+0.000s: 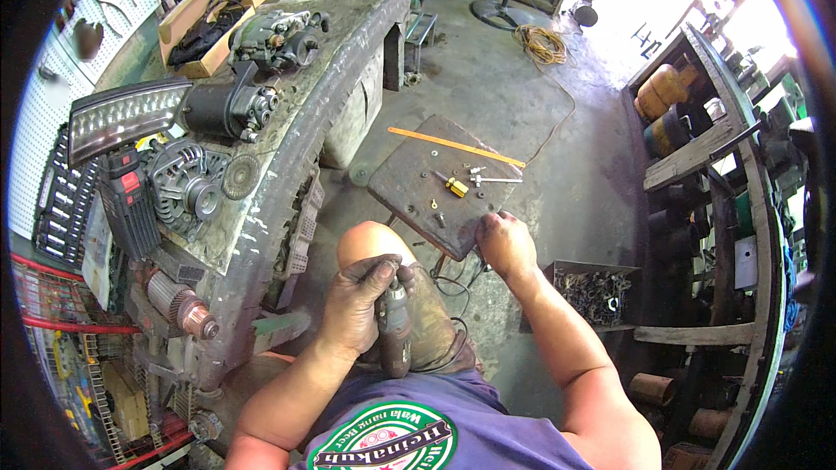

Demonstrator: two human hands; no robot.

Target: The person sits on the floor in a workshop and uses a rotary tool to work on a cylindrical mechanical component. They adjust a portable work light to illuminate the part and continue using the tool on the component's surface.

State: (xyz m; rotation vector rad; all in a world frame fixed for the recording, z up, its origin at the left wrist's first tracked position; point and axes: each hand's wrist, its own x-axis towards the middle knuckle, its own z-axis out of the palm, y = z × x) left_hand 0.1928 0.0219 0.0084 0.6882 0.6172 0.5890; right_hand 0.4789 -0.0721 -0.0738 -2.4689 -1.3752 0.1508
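My left hand [364,294] is closed around a dark, cylindrical hand tool [395,335], held upright over my lap; its exact kind is hard to tell. My right hand [507,244] has its fingers curled at the near right corner of a low, dark stool [405,183]. Whatever those fingers hold, if anything, is hidden. On the stool top lie a stubby yellow-handled screwdriver [455,185], a T-shaped metal piece [498,179], a dark bolt [440,219], a small brass-coloured ring terminal [434,204] and several small nuts. A long orange strip [457,146] lies along the far edge.
A workbench [348,13] at left carries an alternator [187,187], a starter motor [222,109] and a lamp [122,115]. To the right stand a tray of small metal parts [592,292] and wooden shelving [697,335]. A black cord [464,300] hangs beside my knee; an orange cable [542,43] lies coiled beyond.
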